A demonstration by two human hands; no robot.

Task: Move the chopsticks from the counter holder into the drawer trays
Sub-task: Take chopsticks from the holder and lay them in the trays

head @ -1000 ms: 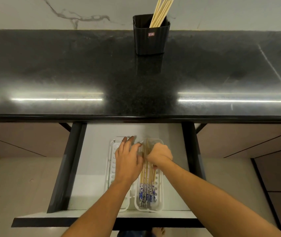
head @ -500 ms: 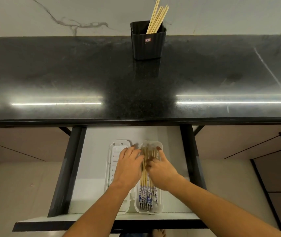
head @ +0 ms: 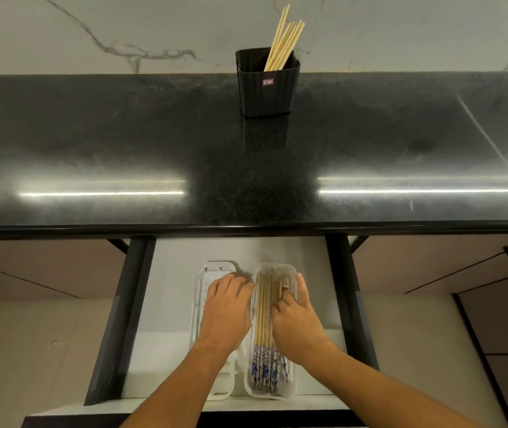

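Observation:
A black ribbed holder (head: 266, 84) stands at the back of the dark counter with several plain wooden chopsticks (head: 285, 41) leaning out to the right. Below, an open drawer holds two white trays side by side. The right tray (head: 289, 387) contains several chopsticks (head: 263, 316) with blue-patterned ends toward me. My right hand (head: 296, 319) lies on those chopsticks, fingers spread and pressing them flat. My left hand (head: 226, 310) rests palm-down on the left tray (head: 220, 387), fingers touching the right tray's rim. Neither hand grips anything.
The glossy black counter (head: 123, 143) overhangs the drawer's back part. Dark drawer side rails (head: 116, 319) flank the white drawer floor (head: 169, 273). Beige cabinet fronts (head: 431, 267) sit on both sides, and a marbled wall rises behind the holder.
My right hand has opened from a closed grip to flat, spread fingers on the chopsticks in the right tray. My left hand slid back slightly onto the left tray. The camera tilted down a little.

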